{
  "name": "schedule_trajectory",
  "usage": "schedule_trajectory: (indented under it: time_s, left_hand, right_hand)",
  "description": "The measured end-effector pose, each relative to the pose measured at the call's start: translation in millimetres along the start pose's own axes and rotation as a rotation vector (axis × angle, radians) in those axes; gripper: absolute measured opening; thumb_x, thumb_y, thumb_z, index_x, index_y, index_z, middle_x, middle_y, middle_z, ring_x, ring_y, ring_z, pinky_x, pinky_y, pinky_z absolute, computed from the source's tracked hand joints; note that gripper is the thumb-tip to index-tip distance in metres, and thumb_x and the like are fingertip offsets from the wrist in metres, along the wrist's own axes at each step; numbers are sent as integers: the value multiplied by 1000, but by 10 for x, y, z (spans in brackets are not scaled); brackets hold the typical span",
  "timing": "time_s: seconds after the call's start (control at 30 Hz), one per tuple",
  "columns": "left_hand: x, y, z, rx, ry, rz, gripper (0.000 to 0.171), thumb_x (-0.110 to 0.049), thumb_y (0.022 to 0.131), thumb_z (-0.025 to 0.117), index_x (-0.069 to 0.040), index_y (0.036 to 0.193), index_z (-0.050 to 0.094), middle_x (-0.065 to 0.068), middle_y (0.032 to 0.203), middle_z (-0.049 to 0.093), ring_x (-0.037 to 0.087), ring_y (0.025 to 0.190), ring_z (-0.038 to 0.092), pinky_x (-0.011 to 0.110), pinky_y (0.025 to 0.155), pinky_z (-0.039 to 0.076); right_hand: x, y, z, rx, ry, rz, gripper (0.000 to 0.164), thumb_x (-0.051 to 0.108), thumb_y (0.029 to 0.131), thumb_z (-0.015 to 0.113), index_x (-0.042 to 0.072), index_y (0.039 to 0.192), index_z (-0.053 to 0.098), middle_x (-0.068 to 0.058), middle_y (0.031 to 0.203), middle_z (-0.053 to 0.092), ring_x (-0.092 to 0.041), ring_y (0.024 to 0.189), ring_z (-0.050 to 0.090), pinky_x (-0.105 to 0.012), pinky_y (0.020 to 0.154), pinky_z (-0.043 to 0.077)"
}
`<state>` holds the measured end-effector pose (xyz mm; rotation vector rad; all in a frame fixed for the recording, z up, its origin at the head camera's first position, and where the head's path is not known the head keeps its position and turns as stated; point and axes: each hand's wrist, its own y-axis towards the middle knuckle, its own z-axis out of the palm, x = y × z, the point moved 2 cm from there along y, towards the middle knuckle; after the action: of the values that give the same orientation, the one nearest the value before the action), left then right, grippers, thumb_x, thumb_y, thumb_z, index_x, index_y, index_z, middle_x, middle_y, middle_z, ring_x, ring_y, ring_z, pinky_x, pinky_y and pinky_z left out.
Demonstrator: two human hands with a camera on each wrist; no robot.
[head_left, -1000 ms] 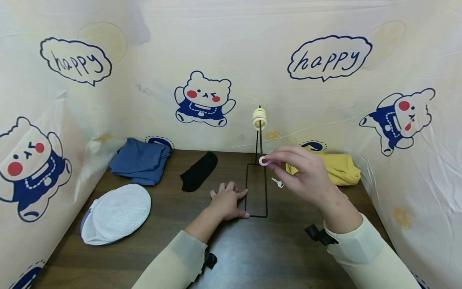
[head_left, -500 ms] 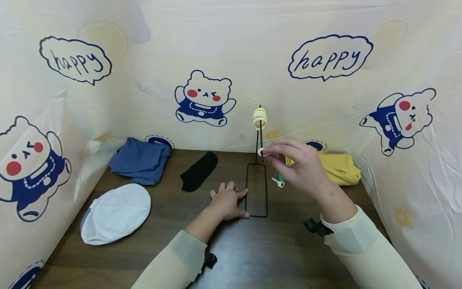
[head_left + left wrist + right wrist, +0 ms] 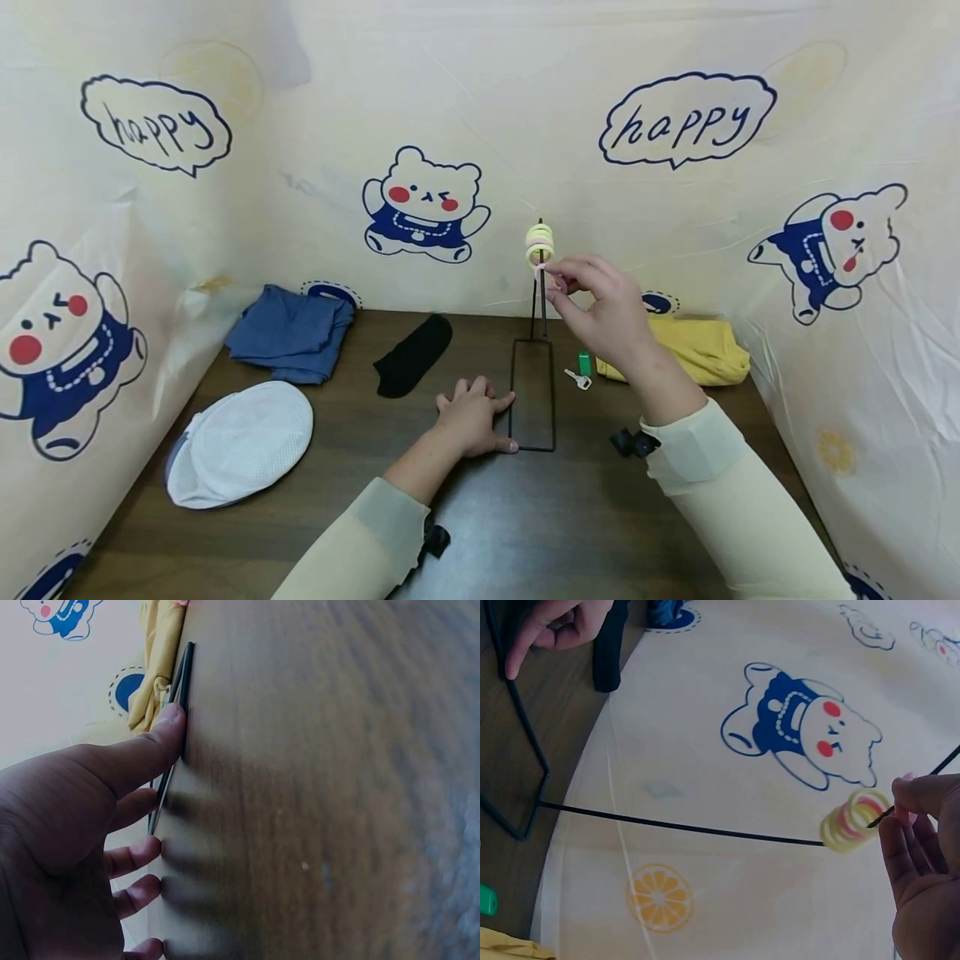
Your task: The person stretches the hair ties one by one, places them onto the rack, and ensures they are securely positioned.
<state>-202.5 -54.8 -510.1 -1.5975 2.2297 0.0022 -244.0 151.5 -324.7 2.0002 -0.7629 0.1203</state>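
Observation:
My right hand (image 3: 603,308) pinches a small pink hair tie (image 3: 542,268) between thumb and fingertips, at the arm of a black wire stand (image 3: 553,400). Several yellow and pink hair ties (image 3: 539,240) hang bunched on that arm, just above the fingers. In the right wrist view the black arm (image 3: 946,761) runs past the pinching fingertips (image 3: 904,791), close to the bunch. My left hand (image 3: 471,419) rests at the stand's base on the table, fingers spread, thumb and index finger touching the base's left side. In the left wrist view its thumb (image 3: 171,720) lies on the black wire.
A key (image 3: 578,380) with a green tag (image 3: 584,363) lies right of the base, before a folded yellow cloth (image 3: 697,350). On the left are a black sock (image 3: 414,357), a folded blue cloth (image 3: 292,333) and a white mesh bag (image 3: 243,446). Printed curtain surrounds the table.
My right hand has moved up and away along the stand's arm with the pink hair tie, toward the bunched ones. The green tag has come into view. My left hand has stayed put.

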Motion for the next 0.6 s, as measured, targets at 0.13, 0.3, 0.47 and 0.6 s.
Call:
schedule_trajectory:
  time_s: [0.13,0.3,0.47,0.6]
  left_hand:
    - [3,-9,9,3,-1,0,89,-65,79,81,-37,156,45,4,138,46,33,123,38,58,91,30]
    - [-1,-8,20,4,6,-1,90,-65,79,81,-38,156,45,4,138,46,34,124,38,58,90,31]
    - [-1,4,34,0,25,1,90,-66,79,80,-38,157,45,4,139,46,33,124,38,57,90,32]
    - [-7,9,36,-2,47,0,91,-68,79,79,-39,157,43,4,139,46,32,122,39,55,89,32]
  right_hand:
    - [-87,47,74,-26,10,65,29,-2,89,80,1,117,75,-12,114,67,-21,92,67,-37,84,59]
    - [-148,78,117,-57,-11,119,33,0,89,80,1,121,74,-13,123,64,-28,97,69,-41,87,57]
    - [-167,37,101,-60,-17,145,39,-2,87,81,2,124,73,-12,129,62,-28,104,67,-42,89,56]
    - [-165,-94,46,-57,-17,134,38,-3,86,81,0,123,73,-13,128,63,-26,103,67,-42,87,57]
